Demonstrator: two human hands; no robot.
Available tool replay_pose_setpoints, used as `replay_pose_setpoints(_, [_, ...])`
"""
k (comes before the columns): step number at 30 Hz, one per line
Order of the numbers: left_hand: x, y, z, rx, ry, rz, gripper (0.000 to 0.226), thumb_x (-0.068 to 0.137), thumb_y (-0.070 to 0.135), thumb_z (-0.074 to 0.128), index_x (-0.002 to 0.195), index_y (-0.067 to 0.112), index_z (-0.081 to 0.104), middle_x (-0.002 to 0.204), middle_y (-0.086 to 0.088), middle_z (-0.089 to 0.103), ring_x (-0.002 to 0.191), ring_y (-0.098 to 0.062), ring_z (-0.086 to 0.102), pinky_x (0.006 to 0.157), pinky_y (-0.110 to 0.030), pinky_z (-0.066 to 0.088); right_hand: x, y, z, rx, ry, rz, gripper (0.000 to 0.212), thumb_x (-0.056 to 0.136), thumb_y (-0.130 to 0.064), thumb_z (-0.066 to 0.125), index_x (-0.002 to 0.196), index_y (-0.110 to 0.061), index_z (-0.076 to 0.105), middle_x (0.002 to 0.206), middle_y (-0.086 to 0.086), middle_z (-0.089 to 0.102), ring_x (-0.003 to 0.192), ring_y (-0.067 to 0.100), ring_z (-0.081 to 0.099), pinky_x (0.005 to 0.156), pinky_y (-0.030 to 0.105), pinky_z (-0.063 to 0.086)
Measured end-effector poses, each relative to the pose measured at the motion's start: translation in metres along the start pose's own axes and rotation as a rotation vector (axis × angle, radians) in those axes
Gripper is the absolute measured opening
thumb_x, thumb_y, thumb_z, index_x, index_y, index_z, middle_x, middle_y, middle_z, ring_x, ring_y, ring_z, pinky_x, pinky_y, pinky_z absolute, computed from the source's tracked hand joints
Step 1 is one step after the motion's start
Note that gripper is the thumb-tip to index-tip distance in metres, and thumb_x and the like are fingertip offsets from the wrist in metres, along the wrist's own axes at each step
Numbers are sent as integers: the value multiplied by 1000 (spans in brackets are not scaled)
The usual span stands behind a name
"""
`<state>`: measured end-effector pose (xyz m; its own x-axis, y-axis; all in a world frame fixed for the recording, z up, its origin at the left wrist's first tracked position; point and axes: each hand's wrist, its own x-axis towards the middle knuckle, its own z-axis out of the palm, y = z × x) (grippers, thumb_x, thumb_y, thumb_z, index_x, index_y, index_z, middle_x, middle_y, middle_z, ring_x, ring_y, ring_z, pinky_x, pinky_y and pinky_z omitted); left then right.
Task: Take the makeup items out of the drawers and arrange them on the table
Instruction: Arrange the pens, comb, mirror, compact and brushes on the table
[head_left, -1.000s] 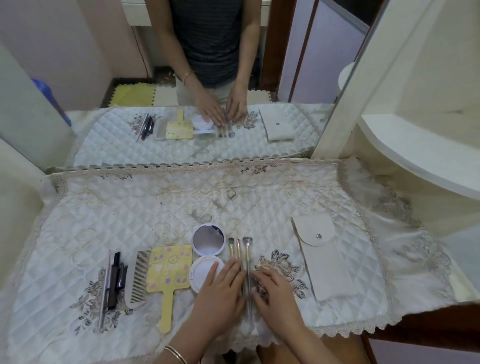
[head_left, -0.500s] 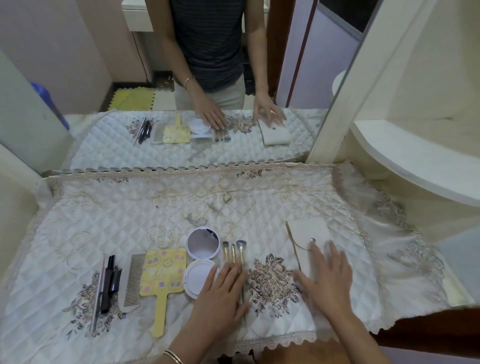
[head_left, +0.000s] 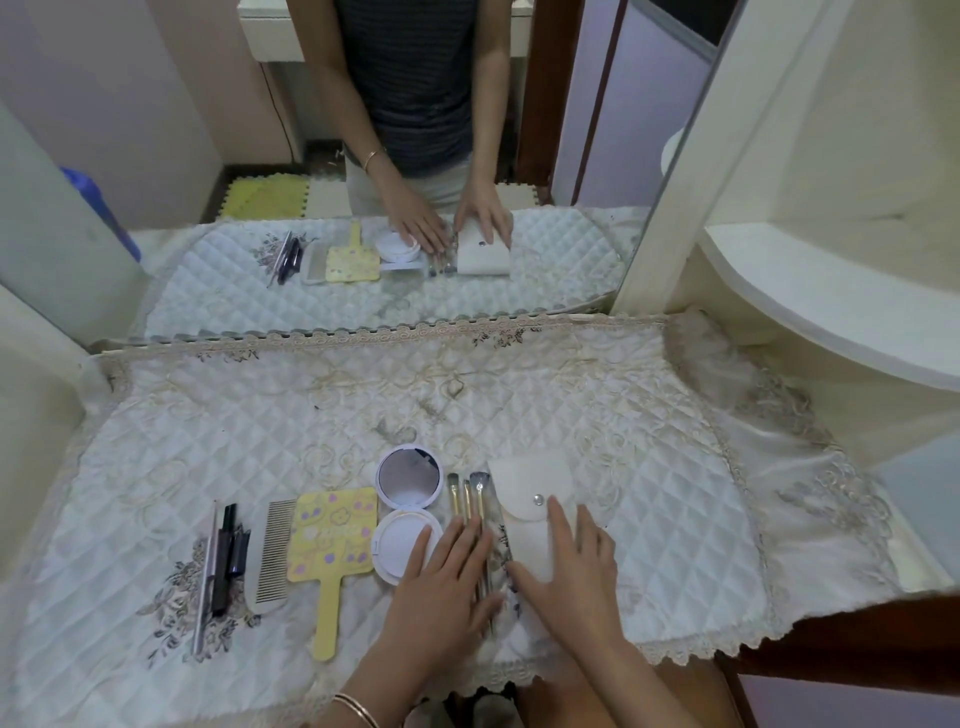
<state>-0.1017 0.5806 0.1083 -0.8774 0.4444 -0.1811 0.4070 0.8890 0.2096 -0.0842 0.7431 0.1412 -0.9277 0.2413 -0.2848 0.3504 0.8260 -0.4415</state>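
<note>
A row of makeup items lies on the quilted white table cover (head_left: 363, 415). From the left: black pencils and tubes (head_left: 223, 556), a white comb (head_left: 272, 553), a yellow hand mirror (head_left: 332, 540), an open white compact (head_left: 408, 512), three gold-handled brushes (head_left: 467, 499) and a white snap pouch (head_left: 532, 499). My left hand (head_left: 441, 587) lies flat on the brush handles, fingers spread. My right hand (head_left: 569, 577) presses flat on the pouch, which sits right beside the brushes.
A large mirror (head_left: 363, 156) stands along the back edge and reflects the items and the person. A curved white shelf (head_left: 810, 306) juts out at the right. The cover's lace edge (head_left: 691, 652) hangs over the table front.
My right hand went right to the pouch and has slid it left, up against the brushes. My left hand has stayed on the brush handles.
</note>
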Motion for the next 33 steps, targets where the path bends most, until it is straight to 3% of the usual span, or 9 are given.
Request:
replay_pose_setpoints(3, [0, 1, -1, -11, -16, 4, 63, 92, 54, 7, 130, 18, 42, 133, 3, 57, 129, -12, 31, 109, -38, 5, -1, -3, 3, 31, 25, -9, 84, 80, -53, 55, 145, -28, 9, 154, 13, 10, 138, 33, 13, 112, 44, 22])
replay_pose_setpoints(10, [-1, 2, 0, -26, -29, -2, 62, 92, 54, 7, 130, 18, 41, 132, 3, 58, 127, -12, 33, 110, -38, 3, 2, -2, 0, 17, 8, -12, 85, 78, -57, 56, 144, -30, 9, 154, 9, 11, 138, 28, 11, 113, 41, 21])
replay_pose_setpoints(14, [-1, 1, 3, -7, 14, 10, 56, 88, 54, 27, 129, 19, 40, 131, 3, 58, 127, -12, 32, 110, -38, 2, 1, -1, -1, 10, 2, -9, 84, 79, -56, 55, 144, -31, 9, 154, 8, 10, 139, 28, 10, 114, 41, 20])
replay_pose_setpoints(19, [-5, -1, -5, -9, 102, 2, 57, 94, 51, 14, 129, 18, 43, 134, -1, 56, 129, -17, 31, 110, -36, 4, 0, -1, -2, 24, -5, -12, 87, 78, -60, 54, 145, -30, 8, 155, 8, 9, 140, 27, 9, 114, 40, 18])
replay_pose_setpoints(23, [-16, -25, -9, 6, 235, -94, 51, 86, 47, 30, 127, 19, 43, 139, -9, 39, 132, -31, 23, 111, -34, 0, -8, 5, -4, 0, -34, -74, 90, 69, -74, 34, 145, -33, 6, 157, 5, 4, 143, 27, 4, 116, 41, 13])
replay_pose_setpoints(25, [-21, -38, -8, -5, 245, -149, 51, 90, 50, 20, 125, 21, 43, 137, -11, 43, 127, -31, 30, 110, -36, 13, -10, 7, -3, -3, -68, -86, 93, 63, -76, 23, 144, -35, 5, 157, 4, 1, 143, 27, 1, 117, 41, 12])
replay_pose_setpoints(28, [-21, -45, -12, -85, 171, -208, 58, 91, 55, 11, 121, 20, 47, 121, -14, 62, 111, -31, 57, 86, -38, 52, -9, 6, -4, 24, -92, -89, 84, 76, -68, 41, 144, -35, 5, 157, 2, 0, 143, 26, 0, 116, 40, 14])
replay_pose_setpoints(30, [-20, -43, -17, -125, 153, -233, 56, 87, 58, 23, 118, 18, 48, 115, -15, 65, 99, -31, 66, 76, -39, 56, -9, 5, -5, 35, -87, -93, 80, 81, -57, 51, 144, -34, 7, 157, 2, 1, 142, 26, 1, 116, 40, 15])
replay_pose_setpoints(33, [-17, -40, -16, -139, 134, -225, 59, 76, 57, 38, 118, 18, 48, 116, -14, 64, 98, -30, 66, 74, -38, 57, -9, 5, -6, 30, -86, -95, 79, 82, -56, 52, 144, -35, 8, 157, 1, 1, 142, 25, 1, 115, 40, 18])
